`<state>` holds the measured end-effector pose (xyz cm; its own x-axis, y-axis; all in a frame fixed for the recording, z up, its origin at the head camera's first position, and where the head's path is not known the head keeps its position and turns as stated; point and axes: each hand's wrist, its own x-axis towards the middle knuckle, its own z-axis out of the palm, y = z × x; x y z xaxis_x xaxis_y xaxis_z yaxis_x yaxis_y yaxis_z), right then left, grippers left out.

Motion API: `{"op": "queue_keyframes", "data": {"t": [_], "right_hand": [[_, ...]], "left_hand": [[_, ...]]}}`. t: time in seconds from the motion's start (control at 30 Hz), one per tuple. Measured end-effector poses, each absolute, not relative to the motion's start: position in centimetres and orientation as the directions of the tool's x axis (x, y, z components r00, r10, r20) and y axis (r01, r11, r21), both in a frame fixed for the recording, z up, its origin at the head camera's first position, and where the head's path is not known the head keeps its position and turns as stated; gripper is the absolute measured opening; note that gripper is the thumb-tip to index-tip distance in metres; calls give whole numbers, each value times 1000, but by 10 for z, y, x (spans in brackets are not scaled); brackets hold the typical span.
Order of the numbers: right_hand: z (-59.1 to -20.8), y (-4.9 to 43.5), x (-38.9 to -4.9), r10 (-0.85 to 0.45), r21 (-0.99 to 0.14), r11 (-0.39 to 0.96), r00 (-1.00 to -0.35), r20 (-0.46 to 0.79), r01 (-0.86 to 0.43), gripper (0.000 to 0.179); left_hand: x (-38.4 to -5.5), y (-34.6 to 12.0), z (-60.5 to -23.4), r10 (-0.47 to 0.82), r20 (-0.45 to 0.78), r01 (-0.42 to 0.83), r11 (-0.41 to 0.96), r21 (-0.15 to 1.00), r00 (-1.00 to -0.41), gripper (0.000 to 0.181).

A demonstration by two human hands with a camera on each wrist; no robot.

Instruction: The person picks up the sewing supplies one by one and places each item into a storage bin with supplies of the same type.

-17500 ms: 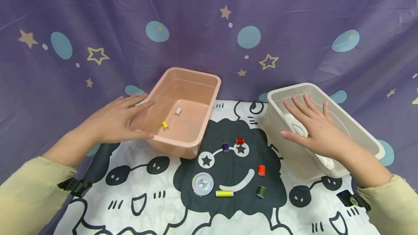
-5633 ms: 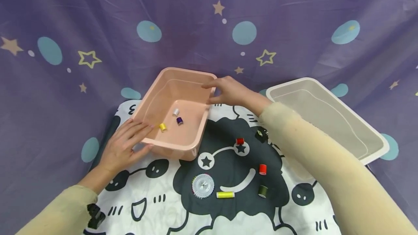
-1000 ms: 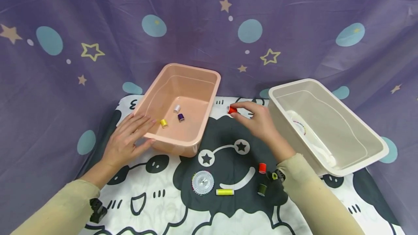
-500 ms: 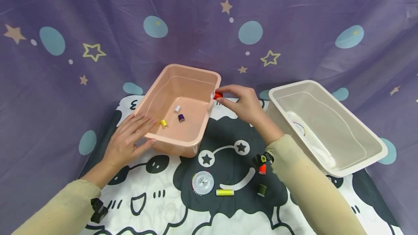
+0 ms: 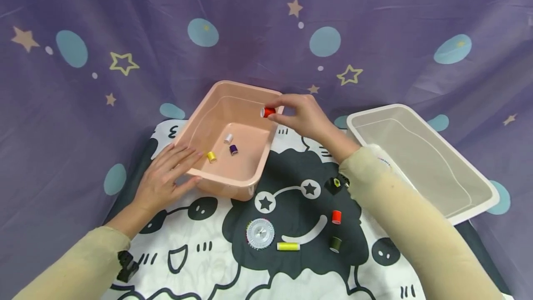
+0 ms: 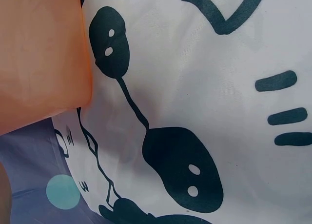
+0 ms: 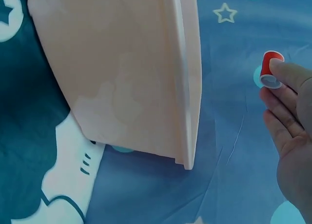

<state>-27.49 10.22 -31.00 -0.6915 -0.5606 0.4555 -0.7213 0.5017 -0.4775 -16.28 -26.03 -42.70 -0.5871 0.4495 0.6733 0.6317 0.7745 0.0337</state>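
Now your right hand (image 5: 304,115) pinches one red spool (image 5: 269,112) of seven.
White ends; left hand (image 5: 164,180) outstretched at one of two bins (image 5: 251,146).

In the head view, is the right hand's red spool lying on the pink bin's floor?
No, the right hand pinches the red spool in the air, well clear of the floor of the pink bin.
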Motion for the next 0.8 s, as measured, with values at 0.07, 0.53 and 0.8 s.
{"op": "queue_keyframes", "data": {"t": [0.07, 0.53, 0.8], "right_hand": [[-306, 100, -279, -588, -467, 500, -682, 436, -729, 27], [-287, 72, -302, -752, -367, 438, -558, 351, -820, 17], [-287, 52, -314, -802, -304, 454, -533, 269, -837, 18]], "left_hand": [[-163, -260, -427, 453, 672, 633, 773, 31, -586, 59], [-164, -262, -428, 458, 672, 633, 774, 20, -582, 60], [-165, -262, -429, 463, 674, 634, 773, 9, -575, 59]]}}
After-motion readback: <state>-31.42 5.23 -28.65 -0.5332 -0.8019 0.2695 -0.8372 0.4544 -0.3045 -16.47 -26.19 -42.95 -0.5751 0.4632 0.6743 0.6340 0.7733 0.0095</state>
